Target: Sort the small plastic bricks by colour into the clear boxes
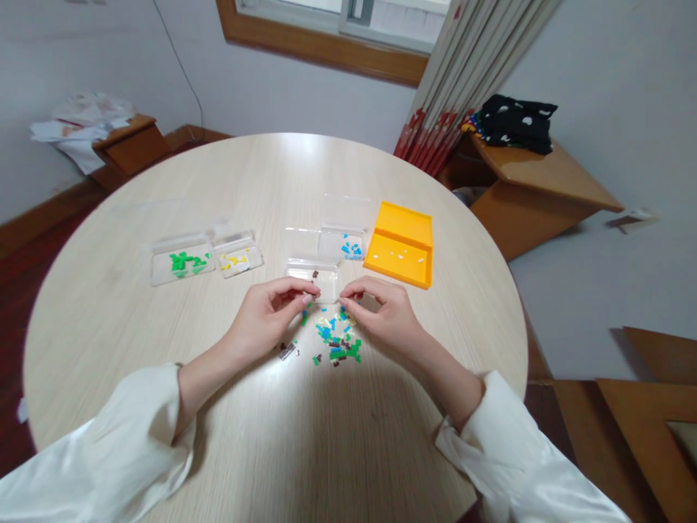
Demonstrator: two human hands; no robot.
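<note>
My left hand (272, 314) is closed in a pinch at the front left of a clear plastic box (328, 285). What its fingertips hold, if anything, is too small to make out. A few brown bricks (315, 274) lie inside that box. By the box's front right corner, my right hand (384, 311) is also pinched, and its fingertips hide whatever is between them. Below and between both hands spreads a loose pile of tiny blue, green, brown and pale yellow building bricks (337, 334). A long grey-brown brick (287, 352) lies apart, left of the pile.
Farther left, one clear box (157, 272) holds green bricks and another (239, 270) holds yellow ones. Behind my hands a clear box (329, 245) has blue bricks. An opened yellow case (406, 224) with small white pieces stands right on the round table (261, 436).
</note>
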